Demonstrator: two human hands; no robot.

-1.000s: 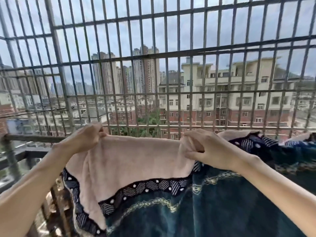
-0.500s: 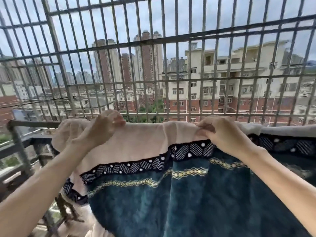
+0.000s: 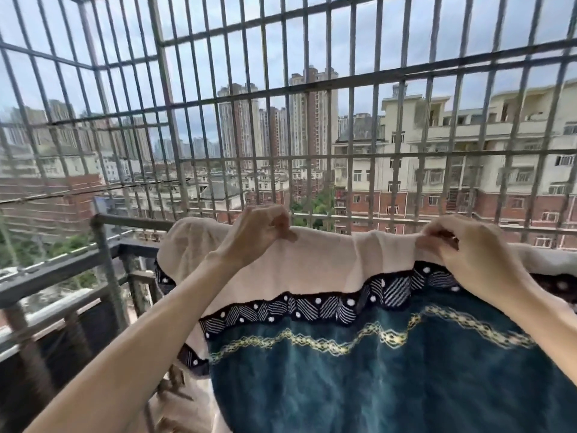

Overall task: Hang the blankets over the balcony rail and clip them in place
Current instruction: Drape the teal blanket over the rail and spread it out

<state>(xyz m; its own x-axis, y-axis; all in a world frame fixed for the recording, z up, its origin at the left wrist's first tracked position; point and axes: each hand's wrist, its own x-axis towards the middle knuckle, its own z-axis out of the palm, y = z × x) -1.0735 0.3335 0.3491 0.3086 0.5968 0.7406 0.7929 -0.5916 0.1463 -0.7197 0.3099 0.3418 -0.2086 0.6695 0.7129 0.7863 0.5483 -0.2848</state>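
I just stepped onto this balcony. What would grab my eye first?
A big teal blanket with a cream folded-over top and a dotted, striped border fills the lower middle, draped over the balcony rail. The left hand and right hand pinch its cream top edge at the rail. Behind them a metal grille frames tower blocks in the distance.

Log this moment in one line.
step: hanging blanket on rail | left hand: pinches cream top edge | right hand: pinches cream top edge | teal face: toward person | clipped: not yet
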